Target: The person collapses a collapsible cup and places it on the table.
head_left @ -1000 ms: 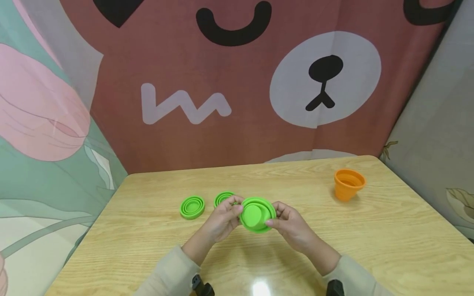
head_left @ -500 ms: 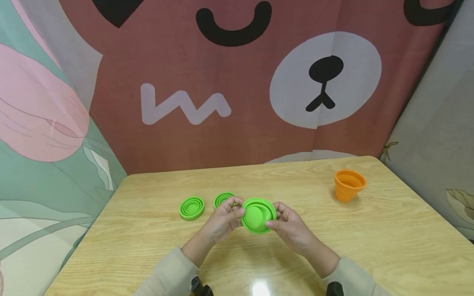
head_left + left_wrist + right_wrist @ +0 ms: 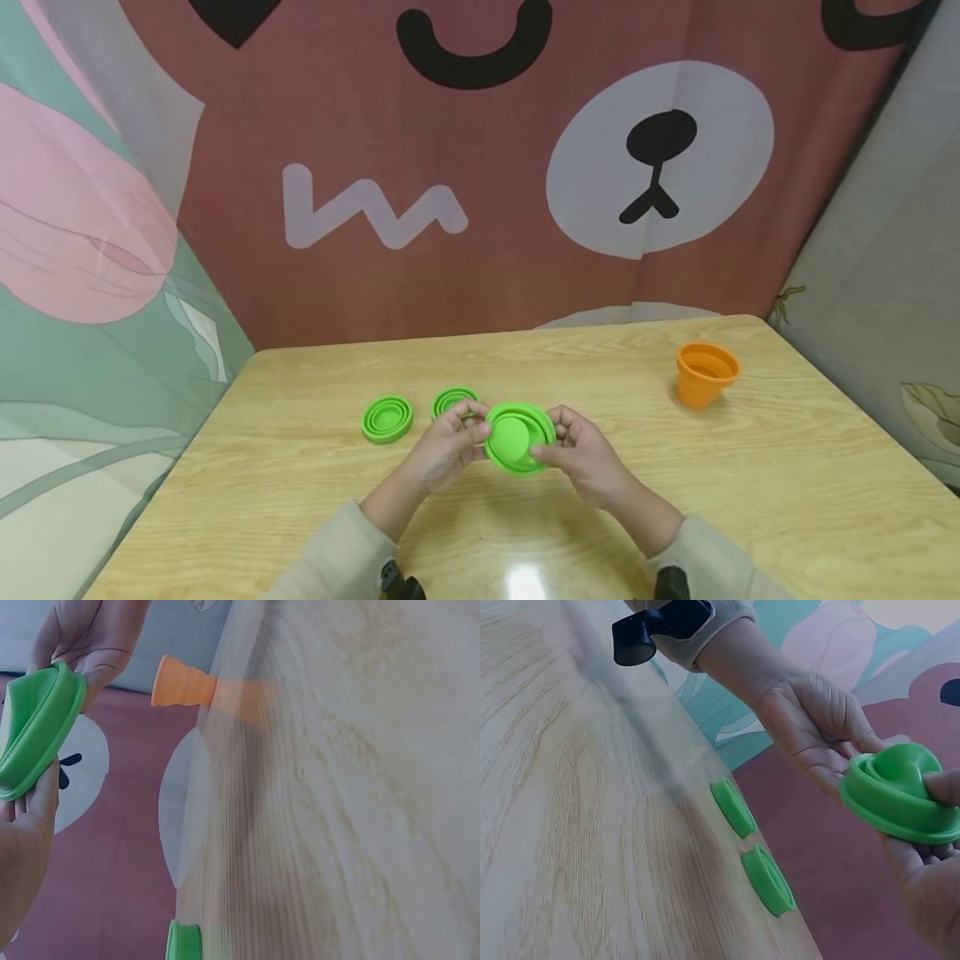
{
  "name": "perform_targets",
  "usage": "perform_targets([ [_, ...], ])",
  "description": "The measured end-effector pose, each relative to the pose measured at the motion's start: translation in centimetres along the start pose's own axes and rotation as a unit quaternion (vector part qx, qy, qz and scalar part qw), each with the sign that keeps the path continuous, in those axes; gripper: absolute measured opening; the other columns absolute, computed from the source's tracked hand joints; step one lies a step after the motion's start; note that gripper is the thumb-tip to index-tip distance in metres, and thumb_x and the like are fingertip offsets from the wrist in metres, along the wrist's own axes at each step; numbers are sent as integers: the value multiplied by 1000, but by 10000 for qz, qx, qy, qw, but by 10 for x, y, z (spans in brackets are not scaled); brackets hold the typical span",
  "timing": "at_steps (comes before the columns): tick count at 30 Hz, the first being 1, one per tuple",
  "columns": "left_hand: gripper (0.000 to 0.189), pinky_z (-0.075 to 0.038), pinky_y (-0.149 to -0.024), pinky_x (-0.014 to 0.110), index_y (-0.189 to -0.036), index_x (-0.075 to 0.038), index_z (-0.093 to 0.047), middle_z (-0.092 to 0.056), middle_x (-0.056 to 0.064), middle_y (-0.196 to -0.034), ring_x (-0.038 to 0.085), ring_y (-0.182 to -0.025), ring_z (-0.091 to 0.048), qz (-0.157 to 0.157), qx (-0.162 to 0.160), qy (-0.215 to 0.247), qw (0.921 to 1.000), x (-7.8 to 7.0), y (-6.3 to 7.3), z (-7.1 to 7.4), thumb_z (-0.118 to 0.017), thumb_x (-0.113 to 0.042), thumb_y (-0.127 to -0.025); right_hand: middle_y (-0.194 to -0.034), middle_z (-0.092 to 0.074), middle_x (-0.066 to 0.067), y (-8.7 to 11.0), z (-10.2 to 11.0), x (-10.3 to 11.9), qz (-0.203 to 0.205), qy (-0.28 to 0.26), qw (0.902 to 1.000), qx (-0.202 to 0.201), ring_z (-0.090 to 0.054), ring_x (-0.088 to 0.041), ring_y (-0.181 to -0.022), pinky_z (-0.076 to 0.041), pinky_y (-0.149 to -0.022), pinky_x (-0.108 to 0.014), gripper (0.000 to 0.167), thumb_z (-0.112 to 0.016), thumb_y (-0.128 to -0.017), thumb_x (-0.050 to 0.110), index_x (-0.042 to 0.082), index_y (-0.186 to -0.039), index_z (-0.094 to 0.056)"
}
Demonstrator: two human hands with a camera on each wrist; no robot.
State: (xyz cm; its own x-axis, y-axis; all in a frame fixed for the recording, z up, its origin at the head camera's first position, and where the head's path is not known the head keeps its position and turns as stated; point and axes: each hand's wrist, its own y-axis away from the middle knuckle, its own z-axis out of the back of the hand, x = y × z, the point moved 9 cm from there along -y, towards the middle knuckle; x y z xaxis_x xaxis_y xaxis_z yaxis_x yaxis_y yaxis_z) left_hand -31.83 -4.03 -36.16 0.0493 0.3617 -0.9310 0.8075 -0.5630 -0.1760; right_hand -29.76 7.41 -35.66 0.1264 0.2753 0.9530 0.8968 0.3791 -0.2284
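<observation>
Green collapsible cup (image 3: 512, 440): between left hand (image 3: 452, 447) and right hand (image 3: 591, 463), both pinching its edge; probably light, flexible; best gripped by rim.

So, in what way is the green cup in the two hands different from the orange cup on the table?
Shape: the green cup is mostly folded flat with a bulging middle, while the orange cup is extended and taller.
Support: the left hand and right hand hold the green cup above the table; the orange cup stands on it.
Pose: the green cup is tilted, the orange cup upright.
Both have a round rim.
</observation>
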Motion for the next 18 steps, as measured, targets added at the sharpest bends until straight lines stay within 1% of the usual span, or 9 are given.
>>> perform_targets([
  [4,18,-47,-72,31,-93,-9,-47,-53,0,-83,9,-75,-53,114,-41,-98,9999,1,1,1,-41,6,-86,-85,-54,-5,0,2,-1,-92,234,9995,-200,-57,-11,-74,-49,-70,-25,26,-54,-75,-7,-11,-97,-39],
  [8,17,-47,-73,33,-92,-8,-47,-52,1,-83,10,-75,-54,218,-105,-147,9996,3,1,2,-43,7,-85,-85,-53,-7,2,4,-4,-208,466,9982,-307,-57,-11,-74,-49,-69,-25,29,-51,-76,-8,-16,-99,-36],
  [14,16,-47,-73,34,-92,-8,-47,-52,2,-83,11,-74,-54,337,-204,-276,9988,8,0,4,-44,7,-84,-87,-53,-12,4,9,-6,-315,885,9942,-529,-59,-13,-73,-50,-68,-27,26,-48,-77,-10,-17,-99,-36],
  [18,14,-47,-74,36,-94,-6,-47,-52,3,-84,12,-75,-53,408,-147,-478,9979,10,-1,2,-47,4,-84,-90,-52,-15,6,14,-7,-336,1232,9895,-677,-59,-14,-73,-50,-67,-29,23,-46,-77,-10,-15,-98,-39],
])
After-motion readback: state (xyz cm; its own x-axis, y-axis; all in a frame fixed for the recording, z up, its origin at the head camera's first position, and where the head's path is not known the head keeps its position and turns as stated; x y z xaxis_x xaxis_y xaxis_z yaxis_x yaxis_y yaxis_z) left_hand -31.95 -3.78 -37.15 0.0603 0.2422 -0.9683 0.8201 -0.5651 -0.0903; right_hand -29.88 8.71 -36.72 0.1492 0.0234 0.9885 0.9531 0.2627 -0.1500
